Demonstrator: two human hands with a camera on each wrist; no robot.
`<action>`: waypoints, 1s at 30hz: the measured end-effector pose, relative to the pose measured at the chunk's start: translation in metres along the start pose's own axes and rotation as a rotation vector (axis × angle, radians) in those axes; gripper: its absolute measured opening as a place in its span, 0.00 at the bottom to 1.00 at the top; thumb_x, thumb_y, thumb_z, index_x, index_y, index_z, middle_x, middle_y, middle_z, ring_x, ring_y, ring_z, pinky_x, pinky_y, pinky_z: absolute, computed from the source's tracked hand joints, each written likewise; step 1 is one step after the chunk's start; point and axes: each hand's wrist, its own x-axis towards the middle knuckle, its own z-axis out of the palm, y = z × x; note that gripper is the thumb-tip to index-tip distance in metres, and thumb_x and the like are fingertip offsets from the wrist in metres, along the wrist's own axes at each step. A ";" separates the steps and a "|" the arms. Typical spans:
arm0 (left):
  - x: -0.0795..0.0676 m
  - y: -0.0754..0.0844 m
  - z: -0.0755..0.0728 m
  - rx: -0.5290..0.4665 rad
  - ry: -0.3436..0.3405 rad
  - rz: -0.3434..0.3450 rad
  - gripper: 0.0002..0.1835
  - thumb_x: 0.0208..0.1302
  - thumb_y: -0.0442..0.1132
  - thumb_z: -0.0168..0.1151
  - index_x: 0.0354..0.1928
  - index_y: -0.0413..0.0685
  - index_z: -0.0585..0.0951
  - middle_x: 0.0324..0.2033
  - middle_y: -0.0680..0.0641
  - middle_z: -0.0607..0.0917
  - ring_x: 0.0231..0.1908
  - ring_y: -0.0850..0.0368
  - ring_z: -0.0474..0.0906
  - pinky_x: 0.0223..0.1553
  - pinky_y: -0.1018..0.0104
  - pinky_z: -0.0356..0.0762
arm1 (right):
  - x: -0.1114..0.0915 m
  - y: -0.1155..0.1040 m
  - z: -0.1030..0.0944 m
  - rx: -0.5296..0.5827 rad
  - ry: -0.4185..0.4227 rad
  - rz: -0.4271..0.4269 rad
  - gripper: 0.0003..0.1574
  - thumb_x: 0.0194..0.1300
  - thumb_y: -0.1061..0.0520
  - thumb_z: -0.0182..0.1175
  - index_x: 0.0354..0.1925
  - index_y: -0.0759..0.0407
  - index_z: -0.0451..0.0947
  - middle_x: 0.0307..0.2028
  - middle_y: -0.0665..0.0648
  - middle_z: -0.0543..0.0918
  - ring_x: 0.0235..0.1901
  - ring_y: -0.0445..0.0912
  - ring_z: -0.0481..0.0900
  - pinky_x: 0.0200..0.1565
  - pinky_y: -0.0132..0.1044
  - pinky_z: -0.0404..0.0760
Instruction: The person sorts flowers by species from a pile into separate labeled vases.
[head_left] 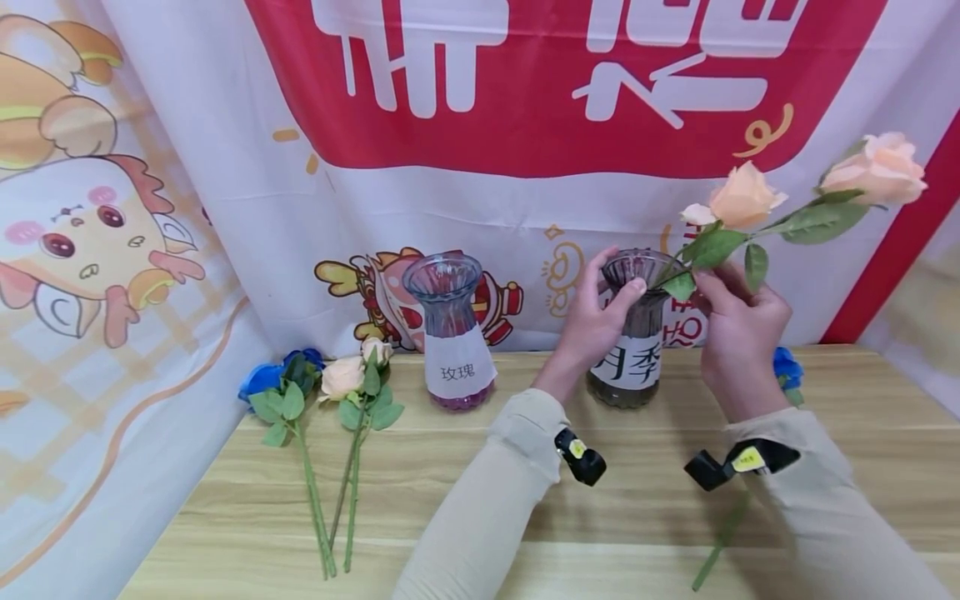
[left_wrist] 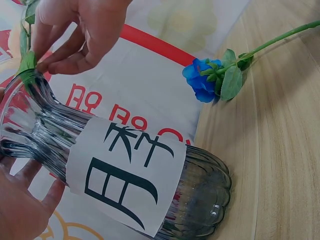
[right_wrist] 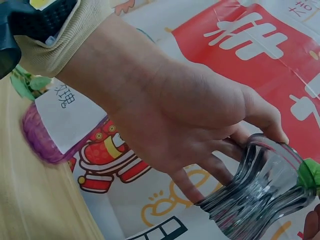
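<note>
A grey glass vase point(head_left: 624, 396) with a white label in black characters stands upright on the table. My left hand point(head_left: 588, 321) grips it near the flared rim, thumb at the front, with the other fingers round the neck in the right wrist view. At the rim's right side, my right hand point(head_left: 742, 333) pinches the stem of the peach roses point(head_left: 746, 197). Two blooms lean out to the upper right, and green leaves point(left_wrist: 27, 62) touch the rim. Whether the blooms share one stem is hidden by the fingers.
A bluish-purple vase point(head_left: 459, 367) with a white label stands left of the grey one. Blue roses point(head_left: 262, 379) and peach roses point(head_left: 342, 377) lie at the table's left. Another blue rose point(left_wrist: 202, 80) lies at right, partly under my right arm. A printed cloth point(head_left: 487, 208) hangs behind.
</note>
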 end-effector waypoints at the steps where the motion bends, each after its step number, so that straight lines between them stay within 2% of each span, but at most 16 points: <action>1: 0.000 0.000 0.000 -0.002 0.001 0.000 0.37 0.74 0.53 0.62 0.81 0.63 0.63 0.73 0.47 0.73 0.70 0.54 0.74 0.70 0.59 0.76 | 0.000 -0.001 0.000 -0.003 0.001 -0.006 0.18 0.65 0.64 0.74 0.54 0.58 0.90 0.47 0.52 0.91 0.40 0.44 0.85 0.42 0.28 0.88; 5: 0.000 0.001 0.000 0.001 0.004 0.002 0.37 0.74 0.53 0.62 0.81 0.63 0.63 0.74 0.48 0.73 0.71 0.53 0.74 0.71 0.58 0.75 | -0.001 -0.007 0.001 0.014 0.024 -0.021 0.17 0.63 0.60 0.77 0.51 0.60 0.90 0.47 0.52 0.91 0.43 0.44 0.85 0.43 0.28 0.88; 8: 0.000 0.001 0.000 0.005 0.006 0.005 0.37 0.74 0.53 0.62 0.81 0.63 0.63 0.75 0.48 0.72 0.71 0.53 0.73 0.72 0.57 0.75 | -0.002 -0.010 0.001 -0.022 0.036 -0.030 0.21 0.63 0.53 0.77 0.53 0.57 0.89 0.48 0.50 0.90 0.47 0.44 0.83 0.45 0.28 0.86; 11: 0.000 0.001 0.001 0.000 0.007 0.012 0.37 0.74 0.52 0.62 0.81 0.62 0.63 0.74 0.47 0.72 0.70 0.54 0.74 0.72 0.59 0.75 | -0.002 -0.010 0.002 -0.123 0.040 -0.031 0.21 0.64 0.50 0.76 0.54 0.55 0.90 0.47 0.47 0.90 0.47 0.43 0.81 0.47 0.28 0.83; 16: 0.000 0.000 0.000 -0.011 0.006 0.017 0.36 0.75 0.51 0.62 0.81 0.60 0.63 0.73 0.46 0.73 0.69 0.54 0.74 0.71 0.60 0.76 | -0.002 -0.010 0.002 -0.266 0.017 0.038 0.19 0.64 0.50 0.77 0.53 0.52 0.91 0.41 0.44 0.91 0.46 0.41 0.80 0.49 0.29 0.79; 19: 0.000 0.000 0.000 -0.009 0.006 0.012 0.37 0.74 0.52 0.62 0.81 0.61 0.63 0.74 0.47 0.72 0.70 0.52 0.74 0.71 0.58 0.76 | -0.003 -0.009 0.002 -0.235 0.014 0.031 0.16 0.66 0.54 0.76 0.52 0.53 0.91 0.41 0.44 0.92 0.45 0.40 0.82 0.48 0.26 0.81; 24: 0.000 0.000 0.000 0.001 0.003 0.002 0.36 0.74 0.53 0.62 0.81 0.65 0.63 0.76 0.50 0.69 0.72 0.53 0.72 0.73 0.56 0.74 | -0.007 -0.006 0.002 -0.091 0.010 -0.069 0.12 0.69 0.65 0.69 0.50 0.59 0.89 0.43 0.50 0.90 0.42 0.42 0.86 0.44 0.24 0.87; 26: 0.000 0.000 0.001 -0.004 0.003 0.001 0.36 0.74 0.53 0.62 0.81 0.65 0.63 0.76 0.49 0.70 0.71 0.53 0.73 0.73 0.57 0.74 | -0.009 -0.005 0.001 -0.046 0.010 -0.077 0.12 0.68 0.67 0.69 0.49 0.60 0.89 0.43 0.52 0.90 0.40 0.43 0.85 0.42 0.25 0.88; 30: -0.001 0.000 0.000 -0.003 0.003 0.000 0.37 0.74 0.53 0.62 0.81 0.63 0.63 0.75 0.48 0.71 0.71 0.54 0.73 0.73 0.56 0.75 | -0.011 -0.005 0.000 -0.031 0.019 -0.071 0.12 0.65 0.66 0.74 0.47 0.62 0.90 0.40 0.52 0.89 0.39 0.44 0.84 0.39 0.26 0.87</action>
